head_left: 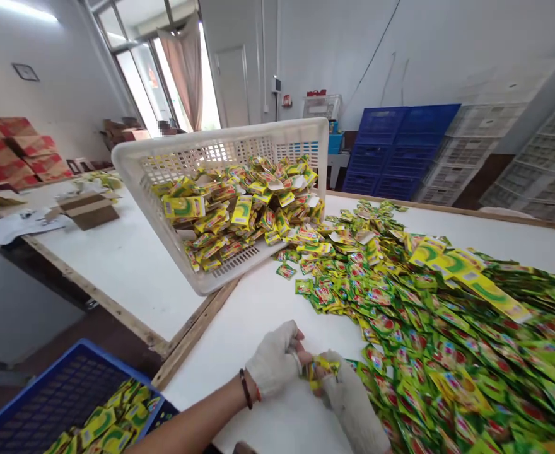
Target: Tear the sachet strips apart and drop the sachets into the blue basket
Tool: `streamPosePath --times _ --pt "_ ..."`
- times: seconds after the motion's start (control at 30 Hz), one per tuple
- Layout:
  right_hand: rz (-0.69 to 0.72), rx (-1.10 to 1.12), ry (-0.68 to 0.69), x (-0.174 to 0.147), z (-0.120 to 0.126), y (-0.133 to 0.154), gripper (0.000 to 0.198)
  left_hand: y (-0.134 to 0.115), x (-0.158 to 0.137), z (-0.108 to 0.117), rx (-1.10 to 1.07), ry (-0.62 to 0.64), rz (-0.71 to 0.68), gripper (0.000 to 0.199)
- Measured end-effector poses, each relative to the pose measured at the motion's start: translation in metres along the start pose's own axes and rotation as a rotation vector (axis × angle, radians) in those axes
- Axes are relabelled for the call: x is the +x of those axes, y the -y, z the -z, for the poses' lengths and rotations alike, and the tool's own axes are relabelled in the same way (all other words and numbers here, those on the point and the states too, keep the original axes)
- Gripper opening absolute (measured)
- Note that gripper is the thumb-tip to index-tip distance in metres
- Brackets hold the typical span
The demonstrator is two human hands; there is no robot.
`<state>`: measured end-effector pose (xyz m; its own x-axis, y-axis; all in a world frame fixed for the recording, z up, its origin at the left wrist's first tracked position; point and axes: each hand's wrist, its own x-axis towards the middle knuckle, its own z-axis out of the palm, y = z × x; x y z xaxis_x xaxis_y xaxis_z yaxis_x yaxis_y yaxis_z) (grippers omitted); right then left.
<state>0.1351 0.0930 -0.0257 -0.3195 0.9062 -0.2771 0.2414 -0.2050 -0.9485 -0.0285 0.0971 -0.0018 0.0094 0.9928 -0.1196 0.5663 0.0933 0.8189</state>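
My left hand [275, 360], in a white fingerless glove with a dark bead bracelet at the wrist, is low in the middle of the view. Its curled fingertips meet the left end of a small yellow box [322, 366]. From the other side my right hand [348, 397], gloved as well, grips the same box; its details are blurred. Just right of my hands spreads a big heap of green and yellow sachets [414, 334]. Flat yellow box strips [467, 271] lie on top of that heap.
A white plastic basket [161, 230] leans tilted toward me, full of yellow boxes [242, 211]. Below left, a blue crate [26, 394] holds filled boxes. Wooden strips edge the white table [239, 334]. An open carton [91, 211] stands left; stacked blue crates [381, 148] line the back wall.
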Motion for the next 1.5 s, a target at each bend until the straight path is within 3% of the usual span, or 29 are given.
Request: streamPosePath --times 0.13,0.23,0.3,0.4,0.63,0.77,0.83,0.97,1.13,1.23,1.33,1.5 --pt "-0.076 -0.028 -0.036 0.009 -0.005 -0.019 0.029 0.005 0.059 0.087 0.436 -0.278 0.034 0.024" --pt "-0.178 0.009 -0.060 0.014 -0.010 -0.024 0.036 0.014 0.104 0.146 0.615 -0.391 0.180 0.029" --pt "-0.249 0.087 -0.085 0.017 -0.013 -0.022 0.041 0.022 0.125 0.166 0.703 -0.416 0.269 0.032" --pt "-0.258 0.170 -0.127 0.019 -0.016 -0.018 0.046 0.032 0.141 0.173 0.800 -0.432 0.321 0.038" --pt "-0.195 0.087 -0.084 0.014 -0.009 -0.012 0.046 0.034 0.137 0.171 0.834 -0.311 0.326 0.039" --pt "-0.146 0.005 -0.032 0.011 -0.002 -0.002 0.037 0.033 0.120 0.162 0.869 -0.281 0.304 0.048" --pt "-0.144 -0.034 -0.032 0.011 -0.001 -0.001 0.033 0.032 0.107 0.153 0.884 -0.288 0.316 0.042" --pt "-0.045 -0.030 -0.069 0.012 0.001 -0.004 0.031 0.023 0.064 0.118 0.884 -0.292 0.267 0.039" --pt "0.135 0.034 -0.213 0.005 0.000 0.000 0.036 0.010 -0.002 0.043 0.745 -0.076 0.010 0.040" --pt "0.149 -0.046 -0.248 0.002 0.002 0.001 0.034 0.005 -0.027 0.009 0.689 -0.016 -0.063 0.032" --pt "0.123 -0.219 -0.234 0.001 0.008 0.000 0.031 0.005 -0.035 -0.002 0.678 -0.018 -0.092 0.026" --pt "0.108 -0.534 -0.094 -0.005 0.011 0.012 0.027 0.006 -0.038 -0.004 0.768 0.032 -0.154 0.036"
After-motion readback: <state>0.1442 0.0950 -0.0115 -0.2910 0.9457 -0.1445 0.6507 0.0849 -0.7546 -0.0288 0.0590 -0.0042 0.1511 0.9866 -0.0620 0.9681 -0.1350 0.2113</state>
